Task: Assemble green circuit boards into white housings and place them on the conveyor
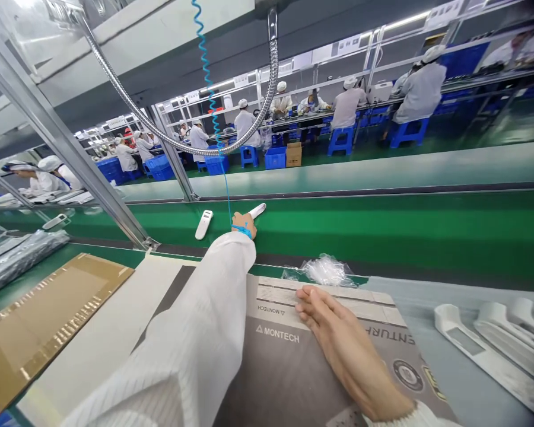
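Note:
My left hand (244, 224), with a blue strap round the wrist, reaches over the green conveyor belt. Its fingers are closed on a white handheld device (258, 210), though its grip is partly hidden by the back of the hand. To the left of it, another white handheld device (203, 225) with a small dark window lies on the belt. My right hand (333, 335) lies open, fingers stretched out, on a grey MONTECH cardboard sheet (278, 373). Just beyond that sheet is a crumpled clear plastic bag (328, 270).
White plastic housings (485, 350) stand in a row at the right. Brown cardboard (48, 302) and wrapped parts (22, 261) lie at the left. A metal post (71, 130) rises there. A coiled blue cord (209, 77) hangs ahead. People in white sit at benches beyond.

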Available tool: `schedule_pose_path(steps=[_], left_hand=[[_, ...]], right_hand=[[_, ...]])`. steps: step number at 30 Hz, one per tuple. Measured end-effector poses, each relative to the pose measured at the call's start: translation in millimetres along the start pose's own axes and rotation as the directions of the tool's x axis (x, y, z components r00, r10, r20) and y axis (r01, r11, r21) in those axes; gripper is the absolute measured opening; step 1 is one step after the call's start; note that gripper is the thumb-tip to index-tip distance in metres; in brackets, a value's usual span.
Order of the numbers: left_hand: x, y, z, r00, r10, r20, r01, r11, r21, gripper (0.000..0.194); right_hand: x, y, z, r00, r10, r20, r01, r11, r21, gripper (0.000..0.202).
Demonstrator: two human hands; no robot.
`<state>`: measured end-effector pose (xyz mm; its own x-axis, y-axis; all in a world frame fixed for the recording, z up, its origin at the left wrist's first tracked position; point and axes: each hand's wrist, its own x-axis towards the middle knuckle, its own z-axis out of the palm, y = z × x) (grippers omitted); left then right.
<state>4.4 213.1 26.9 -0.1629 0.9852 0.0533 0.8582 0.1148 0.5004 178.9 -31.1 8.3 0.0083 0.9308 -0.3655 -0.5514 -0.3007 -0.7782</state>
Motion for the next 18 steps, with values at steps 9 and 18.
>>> schedule_pose_path(steps=[9,18], left_hand=[[-112.8,11.5,-60.5,0.899,0.318,0.300,-0.128,0.848,-0.514,0.025],[-234.9,-5.8,-8.3,0.908,0.333,0.254,0.056,0.504,-0.862,0.035]], right_hand=[[-3.5,-4.4,0.4,0.971,0.078,0.225,-0.115,0.980,0.160,0.048],[-8.9,0.2,6.5,0.972,-0.218,0.088,0.224,0.972,-0.066,0.059]])
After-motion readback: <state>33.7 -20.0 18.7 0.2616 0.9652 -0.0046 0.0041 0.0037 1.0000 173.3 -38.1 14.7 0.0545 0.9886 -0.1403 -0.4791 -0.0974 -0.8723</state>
